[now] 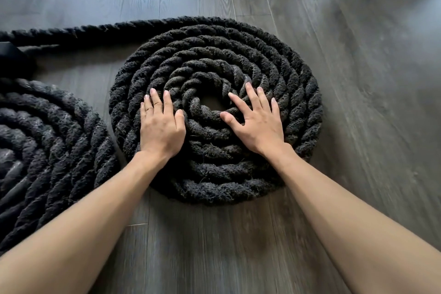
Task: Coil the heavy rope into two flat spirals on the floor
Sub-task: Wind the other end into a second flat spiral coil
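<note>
Here the heavy black rope (214, 38) lies on a grey wooden floor (358, 79) and is wound into two flat spirals. The first spiral (216, 110) is in the middle of the view, round and tight, with a small open hole at its centre where the floor shows through. Its outer turn leaves at the top and runs as a straight length of rope to the left edge of the view. The second spiral (47, 141) lies to the left, just beside the first one, and the edge of the view cuts it off — only its right part is visible.

Both hands rest flat on top of the middle spiral, palms down. The left hand (161, 124) lies on the turns left of the centre hole, with the fingers close together and pointing away from the person. The right hand (256, 119) lies on the turns right of the hole, its fingers spread apart, the thumb reaching toward the hole. Neither grip is closed around the rope — the fingers are stretched out and only press on its surface. Both bare forearms come in from the bottom corners of the view. A dark object sits at the left edge near the straight length of rope; I cannot tell what it is.
</note>
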